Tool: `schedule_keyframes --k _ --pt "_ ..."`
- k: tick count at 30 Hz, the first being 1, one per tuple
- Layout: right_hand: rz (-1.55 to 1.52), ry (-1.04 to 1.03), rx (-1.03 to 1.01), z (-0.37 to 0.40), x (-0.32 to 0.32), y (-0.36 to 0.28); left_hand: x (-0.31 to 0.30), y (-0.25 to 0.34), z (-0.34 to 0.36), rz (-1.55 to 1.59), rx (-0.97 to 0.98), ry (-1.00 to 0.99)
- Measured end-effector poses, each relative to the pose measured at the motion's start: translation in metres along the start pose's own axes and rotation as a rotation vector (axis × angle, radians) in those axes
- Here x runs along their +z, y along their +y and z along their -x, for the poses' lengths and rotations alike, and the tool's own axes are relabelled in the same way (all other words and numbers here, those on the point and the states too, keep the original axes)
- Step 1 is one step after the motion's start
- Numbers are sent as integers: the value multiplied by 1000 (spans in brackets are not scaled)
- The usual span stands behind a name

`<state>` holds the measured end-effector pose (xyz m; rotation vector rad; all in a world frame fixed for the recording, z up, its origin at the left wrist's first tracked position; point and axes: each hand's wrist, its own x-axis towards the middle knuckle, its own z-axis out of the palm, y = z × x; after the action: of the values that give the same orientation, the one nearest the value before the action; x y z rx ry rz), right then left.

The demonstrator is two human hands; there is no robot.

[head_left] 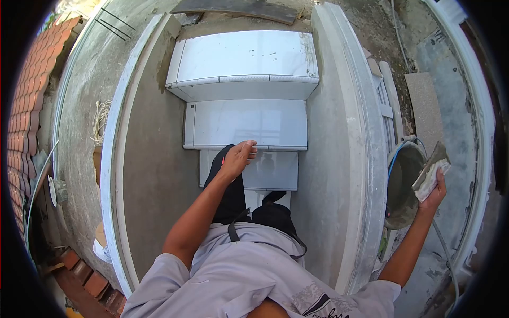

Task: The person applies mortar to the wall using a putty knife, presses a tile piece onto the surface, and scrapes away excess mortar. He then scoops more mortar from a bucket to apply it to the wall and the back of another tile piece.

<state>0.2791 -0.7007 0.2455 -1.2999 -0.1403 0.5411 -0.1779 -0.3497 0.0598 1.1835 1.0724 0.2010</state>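
My left hand (240,157) is closed, its fingers curled loosely in front of the raised knee, and nothing shows in it. Below it lie white tiled steps (249,122) with dark joint lines. Out to the right, beyond the side wall, my right hand (435,195) grips a cement-smeared sponge (430,172), white on its near side and grey on the other. That block is held tilted at the right rim of a bucket (398,206) coated inside with grey cement. The bucket's contents are hard to make out.
Grey plastered walls (154,127) flank the steps, and the right wall (366,159) stands between my body and the bucket. Dark specks dot the top step (244,55). A dark board (236,9) lies above it. Coiled string (101,122) and red roof tiles (40,79) are on the left.
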Motion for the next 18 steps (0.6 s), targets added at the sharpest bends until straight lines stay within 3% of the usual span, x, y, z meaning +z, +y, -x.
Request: schedule_keyframes --k 4,8,10,12,18 --pt "-36 -68 -64 40 105 -18 -5 38 -61 -150 100 -48" --pt "-182 12 -15 74 200 16 -13 59 -134 -392 329 -79" --pt "-318 -15 49 81 242 52 -16 80 -164 -535 376 -37" --pt "-415 -24 155 81 275 98 -23 96 -202 -779 546 16" --pt "-599 -17 331 39 309 274 -16 109 -322 -1181 910 151"
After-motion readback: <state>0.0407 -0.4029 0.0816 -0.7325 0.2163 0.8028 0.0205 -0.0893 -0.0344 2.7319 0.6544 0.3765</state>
